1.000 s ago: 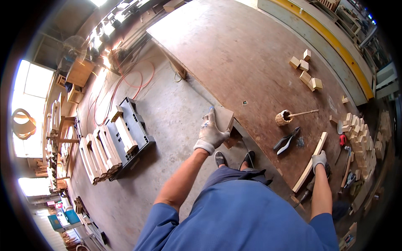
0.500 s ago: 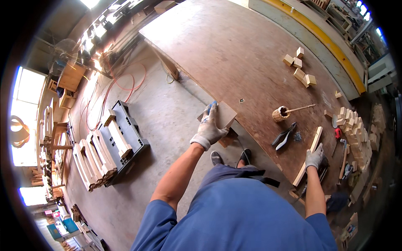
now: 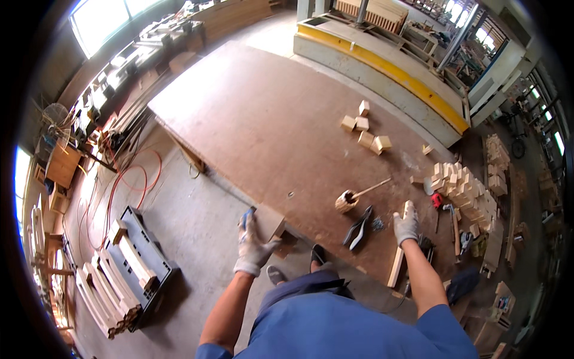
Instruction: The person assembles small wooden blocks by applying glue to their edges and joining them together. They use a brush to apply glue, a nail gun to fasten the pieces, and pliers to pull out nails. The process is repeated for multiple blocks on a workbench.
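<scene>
On the floor at the far left, a dark crate [image 3: 140, 254] is holding wood pieces. The gloved left hand [image 3: 254, 245] is gripping the near-left corner of a thin board [image 3: 269, 222] at the bench [image 3: 257, 119] edge, fingers closed over it. Right of it, a mallet [image 3: 353, 197] and dark pliers [image 3: 359, 227] are lying on the bench. The gloved right hand [image 3: 406, 224] is clutching a wood strip [image 3: 399, 254], just left of stacked blocks [image 3: 463, 188].
</scene>
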